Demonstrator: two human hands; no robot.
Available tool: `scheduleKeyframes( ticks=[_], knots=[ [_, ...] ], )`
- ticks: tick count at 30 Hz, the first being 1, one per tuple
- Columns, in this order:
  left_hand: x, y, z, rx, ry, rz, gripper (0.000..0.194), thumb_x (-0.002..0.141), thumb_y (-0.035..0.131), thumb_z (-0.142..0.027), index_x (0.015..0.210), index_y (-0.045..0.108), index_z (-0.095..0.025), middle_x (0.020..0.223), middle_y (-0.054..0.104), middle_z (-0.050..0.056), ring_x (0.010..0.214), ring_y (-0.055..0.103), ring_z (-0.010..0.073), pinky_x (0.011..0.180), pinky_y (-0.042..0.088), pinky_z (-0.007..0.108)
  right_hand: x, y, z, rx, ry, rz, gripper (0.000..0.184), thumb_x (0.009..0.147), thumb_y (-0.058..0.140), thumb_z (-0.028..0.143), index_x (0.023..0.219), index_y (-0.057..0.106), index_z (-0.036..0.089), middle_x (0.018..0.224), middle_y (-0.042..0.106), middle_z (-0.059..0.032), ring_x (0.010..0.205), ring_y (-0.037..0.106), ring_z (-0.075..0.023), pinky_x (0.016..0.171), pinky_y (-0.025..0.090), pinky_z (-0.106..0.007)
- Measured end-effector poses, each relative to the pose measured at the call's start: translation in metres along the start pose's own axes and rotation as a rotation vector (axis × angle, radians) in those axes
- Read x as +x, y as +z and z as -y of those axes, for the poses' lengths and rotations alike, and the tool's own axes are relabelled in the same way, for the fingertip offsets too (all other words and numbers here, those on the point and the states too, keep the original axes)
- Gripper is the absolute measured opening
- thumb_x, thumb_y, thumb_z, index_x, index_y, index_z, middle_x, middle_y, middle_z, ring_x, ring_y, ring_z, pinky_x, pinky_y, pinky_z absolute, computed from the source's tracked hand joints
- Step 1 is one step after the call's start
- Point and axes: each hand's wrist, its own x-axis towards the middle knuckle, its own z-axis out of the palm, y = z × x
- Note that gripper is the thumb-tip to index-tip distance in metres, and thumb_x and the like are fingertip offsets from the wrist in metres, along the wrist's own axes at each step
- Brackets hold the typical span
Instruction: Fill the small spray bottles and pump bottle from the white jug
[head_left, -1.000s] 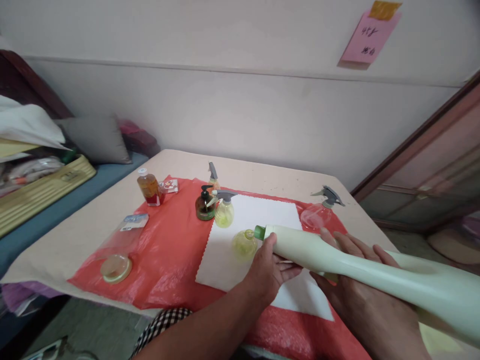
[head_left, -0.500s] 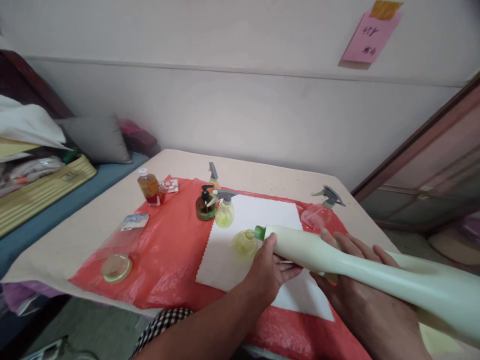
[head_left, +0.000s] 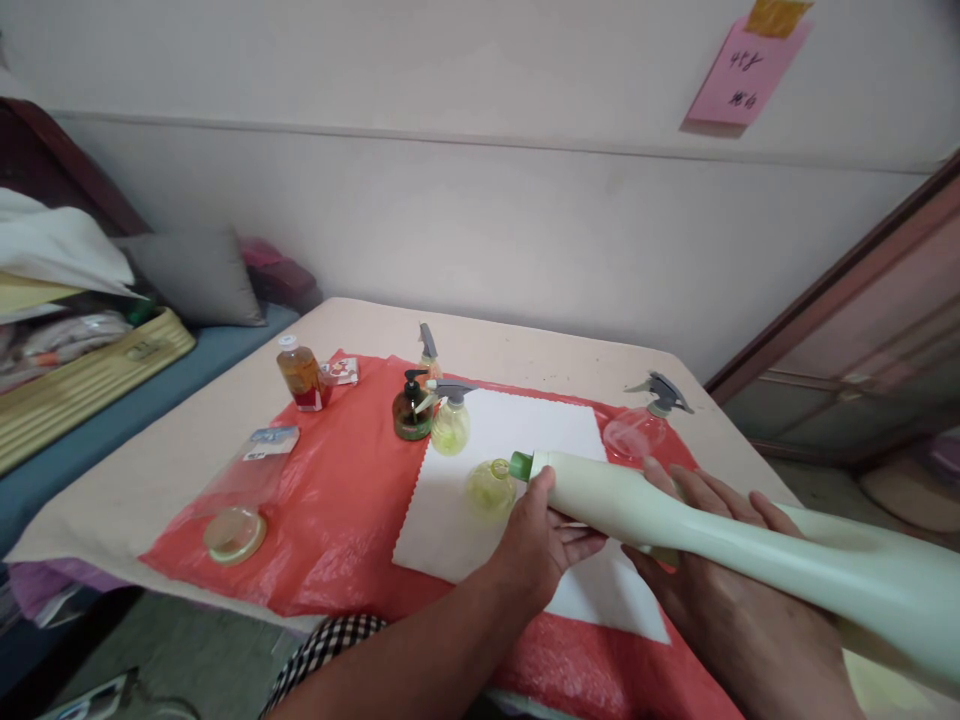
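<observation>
A large pale-green plastic jug (head_left: 720, 530) lies tilted almost level in both hands, its green-rimmed mouth (head_left: 520, 465) pointing left. Near its neck, my left hand (head_left: 547, 535) supports it from below, thumb on the side. Farther back, my right hand (head_left: 720, 570) wraps round its handle and body. Just left of the jug's mouth is the open neck of a round, clear yellowish bottle (head_left: 491, 490), standing on a white sheet (head_left: 555, 425). Whether liquid runs between them I cannot make out. Behind it stands a yellowish spray bottle (head_left: 450, 432) with a grey trigger.
Red plastic sheeting (head_left: 337, 500) covers the table's middle. On it are a brown pump bottle (head_left: 412, 415), a clear spray bottle (head_left: 636, 435), a round lidded container (head_left: 235, 535) and a clear bag (head_left: 262, 465). An amber bottle (head_left: 300, 375) stands at left. Behind rises a wall (head_left: 480, 220).
The view has shifted very slightly. Both hands and the jug hold the same pose, with the mouth still beside the round bottle's neck.
</observation>
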Motion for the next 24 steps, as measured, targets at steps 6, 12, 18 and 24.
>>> scheduleKeyframes(
  ticks=[6,12,18,24],
  knots=[
    [0.0011,-0.0006,0.0012,0.002,0.007,0.01,0.059,0.097,0.046,-0.053,0.135,0.053,-0.009,0.121,0.064,0.02,0.092,0.071,0.0249,0.087,0.058,0.039,-0.0005,0.0016,-0.0003,-0.008,0.001,0.009,0.067,0.093,0.061,0.032,0.152,0.038,0.011,0.135,0.062,-0.0223,0.122,0.06,-0.0404,0.107,0.042,-0.058],
    [-0.0007,-0.0002,0.0012,0.009,0.01,0.03,0.06,0.098,0.045,-0.053,0.137,0.052,-0.009,0.126,0.063,0.021,0.094,0.071,0.025,0.087,0.058,0.037,0.0005,0.0006,0.0003,-0.009,0.003,-0.002,0.069,0.095,0.058,0.032,0.155,0.033,0.011,0.133,0.063,-0.0228,0.12,0.061,-0.0406,0.106,0.042,-0.058],
    [0.0012,-0.0007,0.0011,0.0,-0.003,0.009,0.06,0.097,0.046,-0.054,0.135,0.052,-0.008,0.125,0.063,0.021,0.092,0.072,0.0255,0.089,0.058,0.039,0.0002,0.0002,-0.0005,0.0,-0.004,-0.003,0.068,0.095,0.054,0.033,0.156,0.032,0.012,0.133,0.063,-0.0231,0.12,0.061,-0.0412,0.105,0.043,-0.059],
    [0.0011,-0.0012,-0.0003,-0.005,-0.017,-0.004,0.06,0.098,0.045,-0.054,0.133,0.053,-0.007,0.121,0.065,0.02,0.087,0.072,0.0244,0.09,0.057,0.039,-0.0014,0.004,-0.0002,0.006,0.008,0.004,0.066,0.095,0.054,0.031,0.155,0.034,0.014,0.134,0.062,-0.022,0.121,0.06,-0.0413,0.106,0.042,-0.059]
  ],
)
